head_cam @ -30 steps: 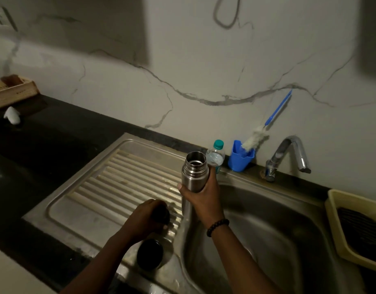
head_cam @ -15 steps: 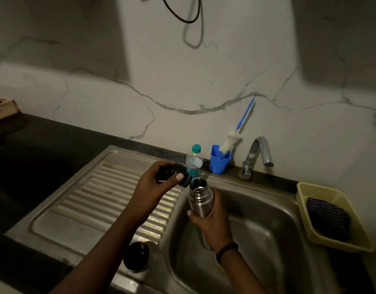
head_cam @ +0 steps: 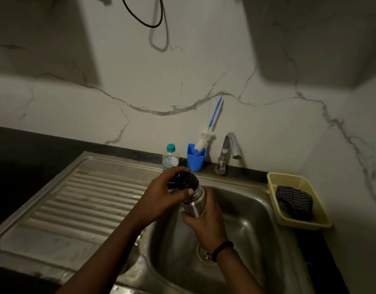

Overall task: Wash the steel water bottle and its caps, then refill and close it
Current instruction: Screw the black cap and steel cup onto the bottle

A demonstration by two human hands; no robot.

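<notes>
My right hand [head_cam: 206, 224] grips the body of the steel water bottle [head_cam: 195, 203], holding it upright over the sink basin [head_cam: 252, 230]. With fingers and thumb curled round it, my left hand [head_cam: 161, 194] holds a black cap [head_cam: 186, 181] right on the bottle's mouth. The bottle's opening is hidden under the cap. My left forearm hides the spot at the front of the drainboard [head_cam: 87, 200] where the other black cap stood.
A small plastic water bottle [head_cam: 170, 159], a blue cup [head_cam: 195, 157] holding a bottle brush [head_cam: 206, 139] and the tap [head_cam: 228, 151] line the back of the sink. A yellow basket [head_cam: 310, 219] with a dark cloth [head_cam: 294, 201] sits at the right.
My left hand lifted one black cap off the drainboard and brought it onto the bottle's mouth. My right hand lowered the bottle over the basin. The camera shifted right.
</notes>
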